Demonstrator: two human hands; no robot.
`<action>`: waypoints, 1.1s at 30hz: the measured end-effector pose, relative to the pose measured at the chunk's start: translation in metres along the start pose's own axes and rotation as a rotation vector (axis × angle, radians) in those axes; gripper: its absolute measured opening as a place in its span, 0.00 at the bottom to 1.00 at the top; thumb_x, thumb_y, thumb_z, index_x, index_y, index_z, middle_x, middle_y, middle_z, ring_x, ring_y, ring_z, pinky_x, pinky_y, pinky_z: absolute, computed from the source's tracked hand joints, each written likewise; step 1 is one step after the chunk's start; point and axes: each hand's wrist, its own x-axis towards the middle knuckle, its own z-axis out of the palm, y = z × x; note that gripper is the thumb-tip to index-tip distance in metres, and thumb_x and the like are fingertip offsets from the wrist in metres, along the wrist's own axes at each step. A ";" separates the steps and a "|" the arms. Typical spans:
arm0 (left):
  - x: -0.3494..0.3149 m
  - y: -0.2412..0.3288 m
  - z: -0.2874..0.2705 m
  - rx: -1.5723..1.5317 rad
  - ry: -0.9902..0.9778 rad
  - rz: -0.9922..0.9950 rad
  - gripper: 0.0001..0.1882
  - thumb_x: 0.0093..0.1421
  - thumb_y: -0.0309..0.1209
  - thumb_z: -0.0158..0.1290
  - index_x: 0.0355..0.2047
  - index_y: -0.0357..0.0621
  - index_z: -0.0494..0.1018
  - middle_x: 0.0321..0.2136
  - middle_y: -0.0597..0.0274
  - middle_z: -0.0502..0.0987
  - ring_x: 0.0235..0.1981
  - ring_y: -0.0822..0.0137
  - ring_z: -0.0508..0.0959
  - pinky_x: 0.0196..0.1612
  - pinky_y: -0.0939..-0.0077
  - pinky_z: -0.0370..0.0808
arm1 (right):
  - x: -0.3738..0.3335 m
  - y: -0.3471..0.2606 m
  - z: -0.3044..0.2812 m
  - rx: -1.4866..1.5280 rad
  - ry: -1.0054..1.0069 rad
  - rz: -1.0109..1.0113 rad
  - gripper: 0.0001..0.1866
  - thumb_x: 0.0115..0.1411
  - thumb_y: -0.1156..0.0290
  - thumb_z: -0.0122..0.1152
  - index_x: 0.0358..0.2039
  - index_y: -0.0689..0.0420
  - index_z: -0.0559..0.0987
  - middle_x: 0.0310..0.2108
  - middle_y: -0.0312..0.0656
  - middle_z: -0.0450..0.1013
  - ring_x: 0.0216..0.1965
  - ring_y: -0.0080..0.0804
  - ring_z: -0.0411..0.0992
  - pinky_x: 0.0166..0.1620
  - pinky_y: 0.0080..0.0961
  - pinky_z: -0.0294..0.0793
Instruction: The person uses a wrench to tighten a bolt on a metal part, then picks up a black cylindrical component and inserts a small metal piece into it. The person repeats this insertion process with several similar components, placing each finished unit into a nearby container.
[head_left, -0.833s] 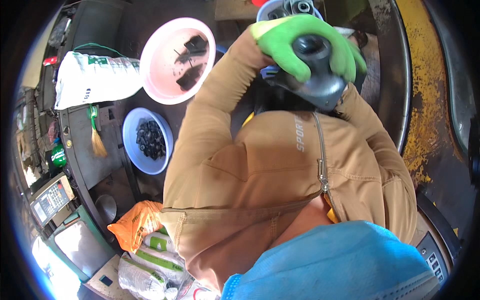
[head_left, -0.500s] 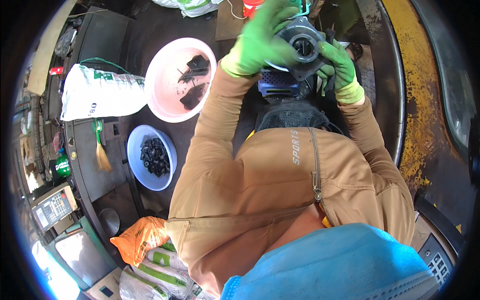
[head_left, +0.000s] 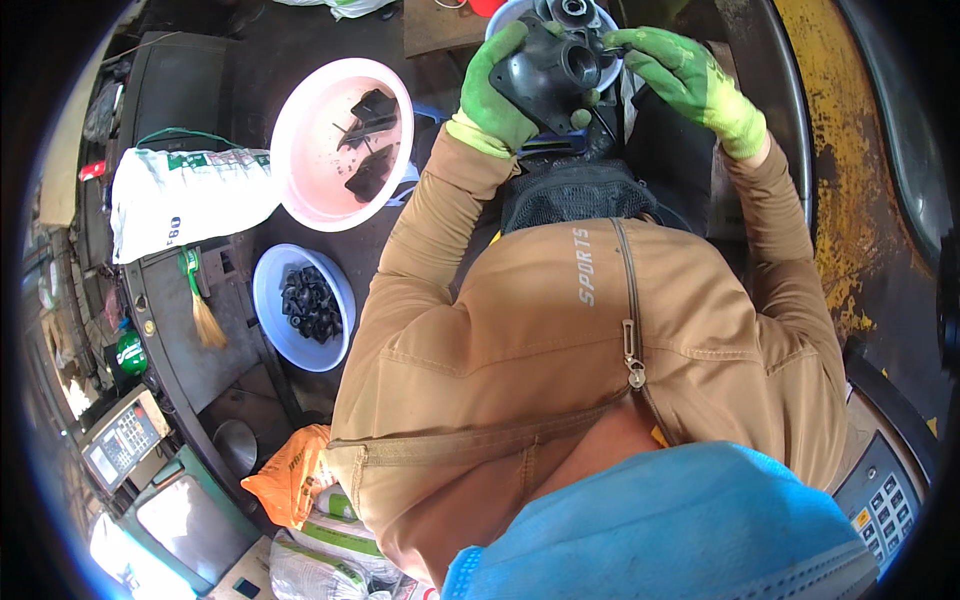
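Observation:
In my gloved left hand [head_left: 492, 105] is a black plastic housing [head_left: 540, 85] with a round collar opening, gripped by its left side and tilted. My gloved right hand [head_left: 690, 85] is just to the right of it, thumb and fingers pinched together around a small dark thing too unclear to name. Both gloves are green with yellow-green cuffs. Beyond the housing, a pale basin [head_left: 608, 75] holds more black parts, one with a round socket [head_left: 572, 10]. My hands hide part of that basin.
To the left stand a pink basin [head_left: 290, 150] with black scraps and a blue-white basin [head_left: 345, 300] full of small black pieces. A white sack [head_left: 190, 205], a small broom [head_left: 207, 320] and an orange bag [head_left: 290, 478] lie farther left. A rusty yellow machine panel [head_left: 850, 180] rises at the right.
The housing has moved left and turned, now resting in my left hand. My right hand has drawn rightward and up, away from it. The pale basin with parts beyond has come into sight.

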 end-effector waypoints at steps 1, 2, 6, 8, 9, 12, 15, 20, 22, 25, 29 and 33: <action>0.001 0.001 0.001 -0.013 -0.040 -0.047 0.38 0.62 0.59 0.42 0.60 0.42 0.61 0.51 0.41 0.70 0.43 0.37 0.74 0.34 0.47 0.74 | 0.001 -0.003 -0.005 -0.012 -0.029 0.006 0.16 0.64 0.74 0.55 0.51 0.62 0.77 0.41 0.47 0.78 0.41 0.40 0.77 0.43 0.30 0.76; 0.001 0.001 0.002 -0.013 -0.055 -0.081 0.36 0.59 0.56 0.51 0.59 0.43 0.63 0.50 0.44 0.71 0.43 0.41 0.74 0.38 0.49 0.76 | 0.004 -0.005 -0.010 -0.030 -0.103 0.032 0.16 0.64 0.74 0.55 0.52 0.61 0.77 0.40 0.48 0.78 0.39 0.40 0.77 0.41 0.31 0.76; 0.000 -0.003 0.008 -0.136 0.016 -0.055 0.23 0.63 0.41 0.49 0.54 0.41 0.71 0.46 0.53 0.78 0.48 0.53 0.78 0.55 0.56 0.73 | 0.014 -0.014 -0.013 -0.157 -0.168 -0.025 0.16 0.63 0.72 0.57 0.51 0.60 0.77 0.33 0.48 0.77 0.30 0.41 0.76 0.34 0.34 0.74; -0.002 -0.005 0.012 -0.185 -0.130 -0.136 0.23 0.65 0.42 0.44 0.53 0.41 0.72 0.46 0.52 0.78 0.46 0.54 0.78 0.54 0.56 0.74 | 0.015 -0.016 -0.010 -0.150 -0.129 -0.079 0.16 0.63 0.72 0.57 0.51 0.59 0.78 0.32 0.49 0.77 0.29 0.43 0.75 0.34 0.34 0.74; -0.003 -0.007 0.014 -0.127 -0.001 -0.042 0.22 0.64 0.41 0.45 0.52 0.40 0.72 0.46 0.52 0.78 0.46 0.53 0.78 0.54 0.56 0.74 | 0.014 -0.016 -0.008 -0.149 -0.107 -0.109 0.16 0.63 0.72 0.57 0.51 0.59 0.78 0.32 0.49 0.77 0.29 0.43 0.74 0.34 0.34 0.73; -0.002 -0.010 0.019 -0.023 0.194 0.172 0.21 0.62 0.38 0.46 0.51 0.39 0.71 0.46 0.51 0.78 0.47 0.53 0.78 0.54 0.55 0.75 | 0.008 -0.018 -0.003 -0.185 -0.173 -0.047 0.16 0.63 0.71 0.57 0.51 0.59 0.78 0.33 0.49 0.77 0.31 0.42 0.76 0.35 0.32 0.74; 0.000 -0.010 0.020 -0.014 0.066 0.244 0.21 0.60 0.36 0.47 0.51 0.37 0.70 0.46 0.50 0.77 0.48 0.52 0.77 0.55 0.56 0.74 | -0.002 -0.023 0.004 0.018 -0.199 0.216 0.18 0.65 0.69 0.55 0.54 0.59 0.75 0.44 0.47 0.78 0.44 0.40 0.77 0.46 0.31 0.77; -0.001 -0.008 0.019 0.102 0.037 0.369 0.22 0.59 0.34 0.47 0.53 0.36 0.69 0.47 0.49 0.76 0.48 0.52 0.77 0.56 0.58 0.73 | -0.011 -0.026 0.025 0.169 -0.046 0.194 0.18 0.67 0.68 0.54 0.54 0.64 0.74 0.41 0.49 0.77 0.39 0.40 0.77 0.42 0.27 0.75; -0.003 -0.009 0.020 0.190 0.059 0.474 0.23 0.58 0.33 0.49 0.53 0.36 0.69 0.47 0.50 0.76 0.49 0.53 0.77 0.56 0.59 0.73 | -0.011 -0.022 0.034 0.020 0.014 -0.053 0.18 0.68 0.68 0.53 0.54 0.65 0.73 0.42 0.48 0.77 0.40 0.37 0.77 0.43 0.26 0.74; -0.008 -0.010 0.028 0.288 0.224 0.551 0.26 0.55 0.35 0.53 0.53 0.37 0.68 0.47 0.51 0.76 0.49 0.54 0.76 0.54 0.62 0.74 | -0.011 -0.022 0.049 0.136 0.109 -0.028 0.18 0.69 0.67 0.52 0.55 0.64 0.72 0.34 0.38 0.74 0.34 0.21 0.72 0.37 0.19 0.71; -0.009 -0.011 0.046 0.423 0.249 0.644 0.32 0.50 0.37 0.58 0.55 0.39 0.67 0.48 0.53 0.73 0.48 0.57 0.76 0.53 0.64 0.74 | -0.007 -0.034 0.057 0.393 0.153 0.134 0.17 0.70 0.63 0.50 0.52 0.62 0.73 0.25 0.30 0.67 0.26 0.13 0.63 0.29 0.14 0.63; -0.004 -0.012 0.062 0.553 0.175 0.745 0.38 0.45 0.40 0.62 0.56 0.41 0.65 0.50 0.55 0.70 0.46 0.60 0.76 0.52 0.66 0.74 | 0.000 -0.059 0.051 0.695 0.101 0.354 0.16 0.70 0.58 0.48 0.44 0.59 0.74 0.20 0.28 0.62 0.20 0.13 0.57 0.23 0.14 0.57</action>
